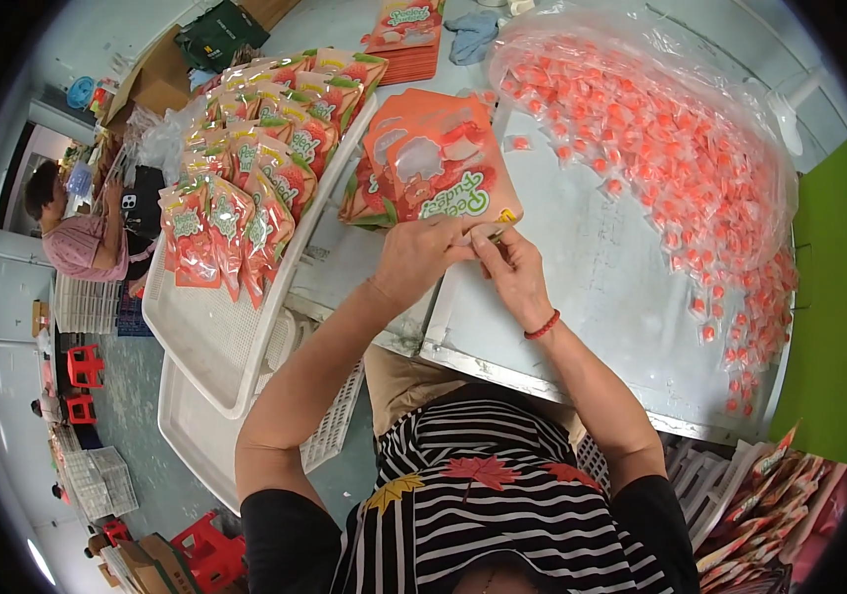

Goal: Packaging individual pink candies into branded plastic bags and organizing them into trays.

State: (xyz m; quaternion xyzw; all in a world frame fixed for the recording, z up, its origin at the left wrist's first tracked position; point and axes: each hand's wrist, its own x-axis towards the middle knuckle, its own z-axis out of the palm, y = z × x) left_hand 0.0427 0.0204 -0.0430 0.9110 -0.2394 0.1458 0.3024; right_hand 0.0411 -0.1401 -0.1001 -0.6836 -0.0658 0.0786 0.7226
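My left hand [418, 259] and my right hand [512, 277] meet at the near edge of a flat orange-pink candy pouch [433, 153]. Both are closed in a pinch, thumbs and fingertips close together, apparently on that edge; the fingers partly hide the grip. A red bracelet circles my right wrist. The pouch has a clear window and printed fruit, and lies on top of several similar flat pouches [362, 203]. To the right, many small clear-wrapped red candies [641, 129] spread over the metal tabletop [562, 257], with a large clear plastic bag over part of the heap.
Filled pouches [280, 148] stand in rows in a white plastic tray [215, 337] at my left, above another tray [196, 445]. A pouch stack [408, 45] and blue cloth [471, 38] lie at the back. A green panel [834, 297] borders the right. Another person [87, 233] sits far left.
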